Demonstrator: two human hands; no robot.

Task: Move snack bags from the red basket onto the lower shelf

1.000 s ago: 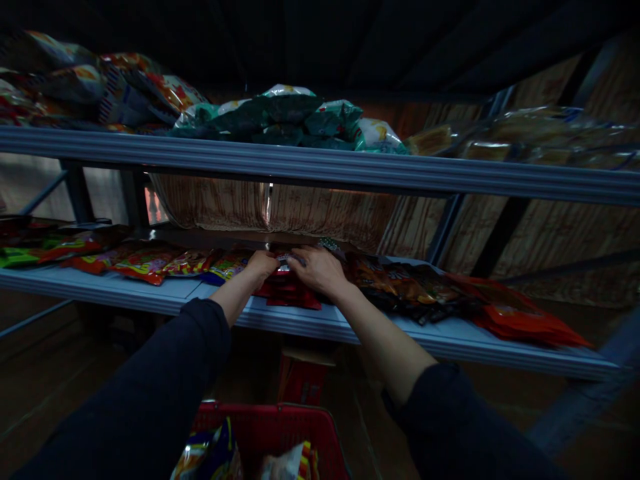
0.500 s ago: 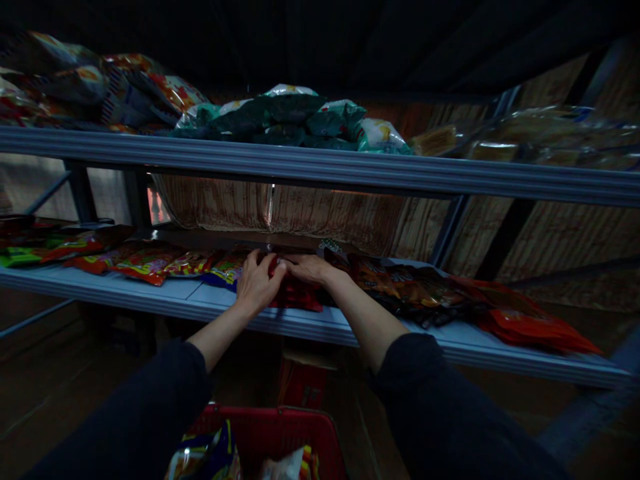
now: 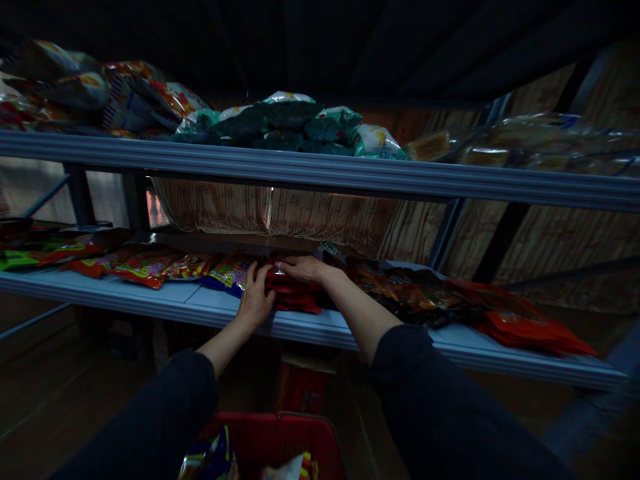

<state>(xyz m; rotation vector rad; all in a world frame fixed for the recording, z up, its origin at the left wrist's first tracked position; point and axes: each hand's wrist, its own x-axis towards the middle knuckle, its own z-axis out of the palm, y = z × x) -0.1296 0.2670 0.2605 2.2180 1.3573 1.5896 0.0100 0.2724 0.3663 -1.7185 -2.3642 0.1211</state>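
Note:
A stack of red snack packets (image 3: 297, 301) lies at the middle of the lower shelf. Against its left side is my left hand (image 3: 255, 298), thumb and fingers apart at the packets' edge. My right hand (image 3: 306, 269) rests over the top of the same stack with its fingers stretched out to the left; part of the packets is hidden beneath it. Purple and blue snack bags (image 3: 229, 272) lie just left of my left hand. To the right of the stack are dark brown packets (image 3: 395, 283).
The blue-grey lower shelf (image 3: 210, 300) also bears orange-red packets (image 3: 533, 320) at right and colourful bags (image 3: 147, 263) at left. Above runs the upper shelf edge (image 3: 320, 163), with green bags (image 3: 285, 120) on it. Below stands a red basket (image 3: 295, 433) containing packages.
My left hand has drawn slightly down and away from my right, its fingers spreading apart. My right hand stays on the red packets. The view has shifted slightly.

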